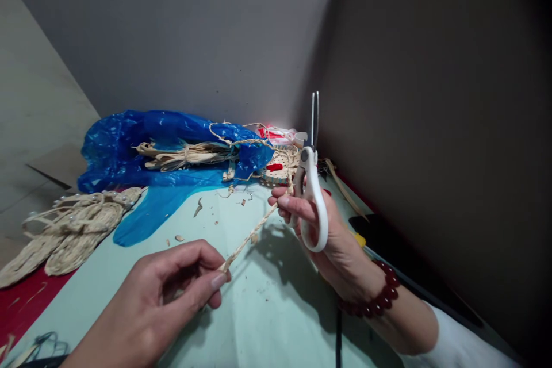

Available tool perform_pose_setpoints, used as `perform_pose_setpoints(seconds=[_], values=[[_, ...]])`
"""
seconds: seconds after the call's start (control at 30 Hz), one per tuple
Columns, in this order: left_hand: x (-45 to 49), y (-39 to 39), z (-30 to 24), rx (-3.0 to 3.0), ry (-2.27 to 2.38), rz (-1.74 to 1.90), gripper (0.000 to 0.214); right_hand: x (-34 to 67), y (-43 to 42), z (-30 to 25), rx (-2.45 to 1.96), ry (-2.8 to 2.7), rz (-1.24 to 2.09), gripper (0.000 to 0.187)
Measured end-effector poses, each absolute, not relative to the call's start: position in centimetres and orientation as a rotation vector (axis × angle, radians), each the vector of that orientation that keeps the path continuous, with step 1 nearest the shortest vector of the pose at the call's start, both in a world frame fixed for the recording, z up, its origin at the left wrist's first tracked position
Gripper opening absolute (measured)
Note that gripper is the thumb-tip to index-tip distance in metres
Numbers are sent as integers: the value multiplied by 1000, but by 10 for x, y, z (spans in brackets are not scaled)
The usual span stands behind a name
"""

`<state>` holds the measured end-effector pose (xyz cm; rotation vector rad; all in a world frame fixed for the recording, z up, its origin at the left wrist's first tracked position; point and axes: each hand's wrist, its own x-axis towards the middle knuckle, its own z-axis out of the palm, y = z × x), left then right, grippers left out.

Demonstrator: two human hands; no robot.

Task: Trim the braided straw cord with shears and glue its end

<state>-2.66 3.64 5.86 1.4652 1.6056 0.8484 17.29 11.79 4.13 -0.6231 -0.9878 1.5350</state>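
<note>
A braided straw cord (pixel 254 232) runs taut between my two hands above the pale green table cover. My left hand (pixel 172 293) pinches its near end between thumb and index finger. With the fingertips of my right hand (pixel 314 221) I grip the cord farther along. White-handled scissors (pixel 314 184) hang on that same hand, blades pointing up and almost together. Beyond the right hand the cord loops back toward a blue plastic bag (pixel 116 144). Inside the bag's opening lies a tied bundle of straw strips (pixel 185 156).
Woven straw sandals with beads (pixel 86 224) lie at the left edge, partly over a red surface (pixel 38 299). A round woven basket (pixel 280 174) sits behind my right hand. Straw scraps (pixel 179 238) dot the green cover (pixel 250 322). A grey wall (pixel 207 34) stands behind.
</note>
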Motion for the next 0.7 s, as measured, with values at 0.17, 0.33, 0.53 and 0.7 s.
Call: perform_pose_setpoints(seconds=[0.17,0.33,0.53,0.7], values=[[-32,32,50,1631,1612,910,26,171,118,40,-649,-982,1544,31],[-31,28,51,1642,1653,1007,23,169,121,34,-700,-984,1555,36],[-36,34,46,1530,1532,1048,23,165,124,26,-757,-962,1626,36],[-40,50,50,1364,1521,882,35,169,126,24,-739,-956,1611,34]])
